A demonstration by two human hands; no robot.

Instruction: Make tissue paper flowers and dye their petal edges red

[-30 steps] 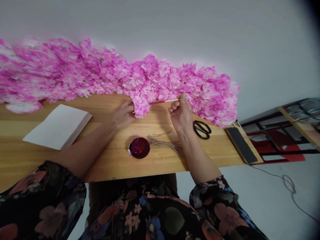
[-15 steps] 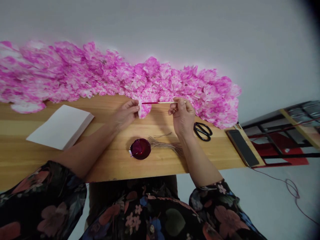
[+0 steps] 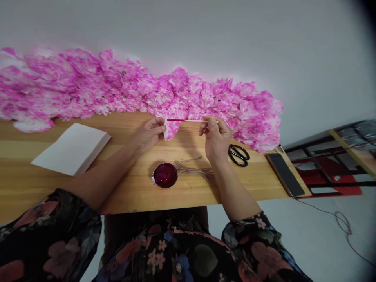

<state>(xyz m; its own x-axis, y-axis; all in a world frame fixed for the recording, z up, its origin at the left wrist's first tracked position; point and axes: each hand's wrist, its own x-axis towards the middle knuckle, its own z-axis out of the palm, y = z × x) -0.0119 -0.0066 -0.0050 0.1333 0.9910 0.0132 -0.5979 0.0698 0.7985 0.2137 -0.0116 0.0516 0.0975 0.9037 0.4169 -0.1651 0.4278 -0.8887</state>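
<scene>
Flower (image 3: 172,131), pink and white, was pinched in the left hand (image 3: 152,134) over the counter (image 3: 132,196), before a heap of blooms (image 3: 117,84). The right hand (image 3: 216,138) gripped a stick (image 3: 190,121) by its pale end, red end at the flower. Closer in stood a bowl (image 3: 167,186) of red liquid (image 3: 171,177) beside thin strands (image 3: 195,170); a plain white stack (image 3: 70,149) lay left, black-handled scissors (image 3: 230,154) and a phone (image 3: 284,174) right.

Kinda papery matt held flower (image 3: 172,130), crinkly pink flower pile (image 3: 120,84), smooth wood-grain bench (image 3: 132,192), super glossy scissor handles (image 3: 239,155)
</scene>
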